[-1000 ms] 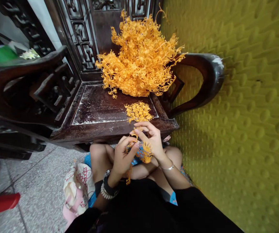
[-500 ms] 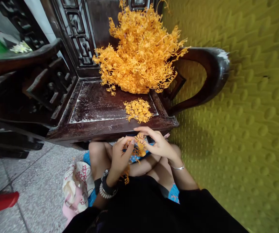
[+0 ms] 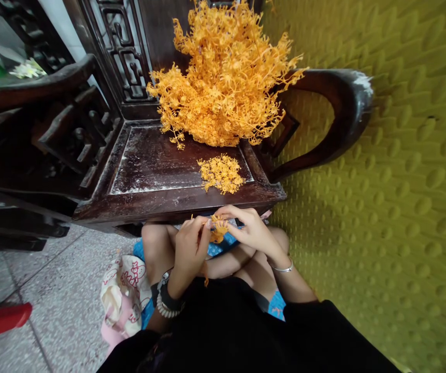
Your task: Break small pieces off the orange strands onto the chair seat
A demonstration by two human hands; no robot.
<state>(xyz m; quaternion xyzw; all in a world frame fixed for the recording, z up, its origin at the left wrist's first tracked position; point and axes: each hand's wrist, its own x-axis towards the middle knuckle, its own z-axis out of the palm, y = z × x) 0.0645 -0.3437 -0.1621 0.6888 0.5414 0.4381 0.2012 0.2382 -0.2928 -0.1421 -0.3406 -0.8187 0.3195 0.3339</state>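
Both hands meet over my lap, just below the front edge of a dark wooden chair seat. My left hand (image 3: 192, 242) is closed, its thumb and fingers pinching the left side of a small orange plastic flower piece (image 3: 219, 231). My right hand (image 3: 248, 227) curls around the same piece from the right, thumb and forefinger on it. Parts of the piece are hidden by the fingers. On the seat in front lies a small flat cluster of orange plastic flower pieces (image 3: 221, 173). Behind it rises a large heap of the same orange strands (image 3: 225, 88).
The dark wooden chair (image 3: 156, 160) has curved arms and a carved back. A yellow-green embossed wall covering (image 3: 382, 223) stands close on the right. A white and pink cloth bag (image 3: 124, 295) sits on the speckled floor at left, near a red object (image 3: 1, 322).
Both hands stay on the orange piece. My left hand has turned slightly and risen a little, and less of the piece shows between the hands. The view has shifted slightly.
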